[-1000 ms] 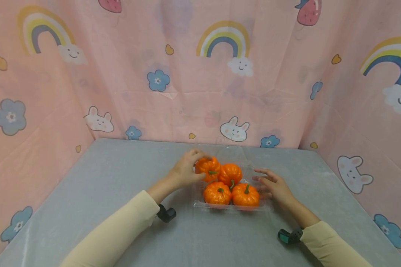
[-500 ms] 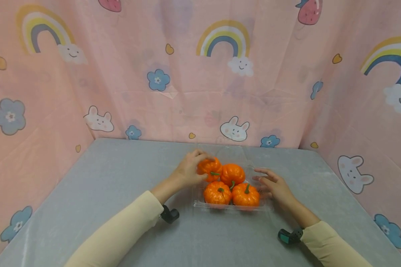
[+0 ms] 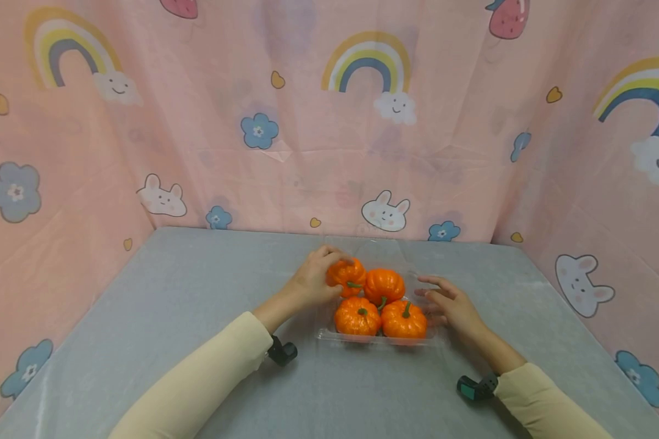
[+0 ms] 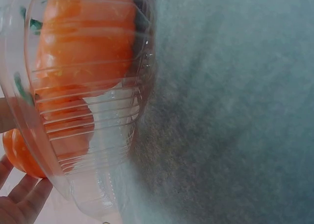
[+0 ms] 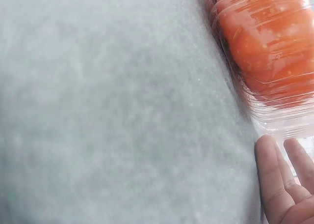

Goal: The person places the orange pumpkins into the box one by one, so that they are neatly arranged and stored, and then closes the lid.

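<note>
A clear plastic clamshell box [image 3: 379,341] stands on the table with several small orange pumpkins in it. My left hand [image 3: 314,277] holds the back left pumpkin [image 3: 348,274], its fingers over the far side and its thumb at the near side. Against that one, on its right, leans the back right pumpkin [image 3: 385,285]. Two more sit at the front, a left pumpkin [image 3: 357,318] and a right pumpkin [image 3: 404,321]. Beside the box's right wall my right hand [image 3: 454,308] has its fingers extended; the right wrist view shows its fingertips [image 5: 266,145] close by the ribbed wall.
The box's transparent lid [image 3: 370,249] lies folded back towards the far edge. A grey cloth covers the table [image 3: 208,292]. Behind and at both sides hangs a pink printed curtain [image 3: 307,177].
My left hand has shifted slightly right with the back left pumpkin, and the back right pumpkin has slid a little right too. The right hand has stayed in place.
</note>
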The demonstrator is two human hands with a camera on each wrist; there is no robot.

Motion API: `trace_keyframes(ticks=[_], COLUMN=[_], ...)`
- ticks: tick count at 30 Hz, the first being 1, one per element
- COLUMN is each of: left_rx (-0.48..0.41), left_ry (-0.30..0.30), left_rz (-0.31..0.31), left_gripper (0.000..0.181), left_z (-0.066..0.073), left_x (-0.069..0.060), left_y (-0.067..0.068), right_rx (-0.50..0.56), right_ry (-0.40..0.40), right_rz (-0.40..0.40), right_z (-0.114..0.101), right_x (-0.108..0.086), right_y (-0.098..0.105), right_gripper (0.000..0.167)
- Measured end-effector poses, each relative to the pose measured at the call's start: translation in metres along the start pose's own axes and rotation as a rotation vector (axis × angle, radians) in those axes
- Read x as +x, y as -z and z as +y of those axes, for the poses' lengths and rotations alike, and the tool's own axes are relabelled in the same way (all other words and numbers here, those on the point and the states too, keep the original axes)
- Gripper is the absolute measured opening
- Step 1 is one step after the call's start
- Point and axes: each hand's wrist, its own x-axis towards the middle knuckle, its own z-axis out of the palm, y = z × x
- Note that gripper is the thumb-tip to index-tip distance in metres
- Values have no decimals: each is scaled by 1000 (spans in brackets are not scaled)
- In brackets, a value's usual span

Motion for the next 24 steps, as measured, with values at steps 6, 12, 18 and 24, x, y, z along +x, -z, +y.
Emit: trace_keyframes(ticks=[6,12,18,24], left_rx=[14,-13,-60,-77], left_ry=[-15,-5,4,18], left_rz=[10,6,13,12], left_gripper=[48,48,48,52], left_z=[-2,-3,-4,-6], left_x=[2,3,5,7], left_y=[-3,-5,-6,-7], right_rx=[1,2,-8,-6], right_ry=[0,-1,-4,-2], right_rz=[-5,-11,-1,-7], right_z=[-1,-2,-1,1], right_x=[-1,-2,-1,-1], right_y=[1,1,1,1], right_gripper=[47,48,47,48])
